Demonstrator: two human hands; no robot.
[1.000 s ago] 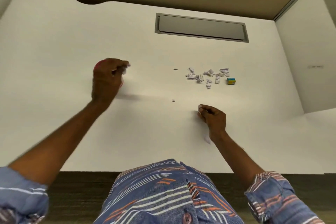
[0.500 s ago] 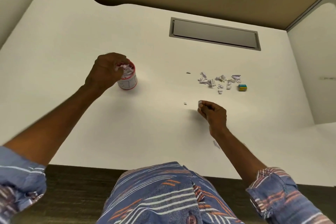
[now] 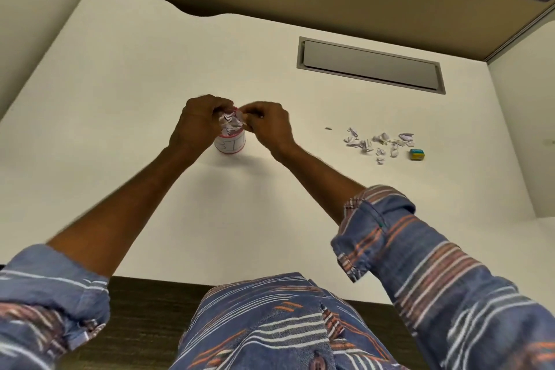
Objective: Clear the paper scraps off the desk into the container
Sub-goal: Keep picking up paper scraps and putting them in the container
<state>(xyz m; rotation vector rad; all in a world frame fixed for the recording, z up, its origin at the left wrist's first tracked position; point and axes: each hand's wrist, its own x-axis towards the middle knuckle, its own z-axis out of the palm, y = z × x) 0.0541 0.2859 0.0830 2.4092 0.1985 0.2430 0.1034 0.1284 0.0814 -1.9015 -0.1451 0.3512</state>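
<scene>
A small white container (image 3: 230, 146) with red rims stands mid-desk, stuffed with crumpled paper (image 3: 231, 124) that rises above its top. My left hand (image 3: 199, 120) curls around the container's left rim. My right hand (image 3: 267, 125) is at the right rim, its fingertips pinched together on what looks like a small paper scrap. A cluster of several white paper scraps (image 3: 380, 141) lies on the desk to the right, well apart from both hands. One tiny scrap (image 3: 328, 128) lies alone between the cluster and my right hand.
A small yellow and blue block (image 3: 417, 154) sits at the right end of the scrap cluster. A grey recessed hatch (image 3: 369, 64) is set into the white desk (image 3: 135, 63) behind. Partition walls close the back and both sides.
My right hand has left the desk surface and moved left to the container's rim. My left hand stays at the container. The view has shifted left.
</scene>
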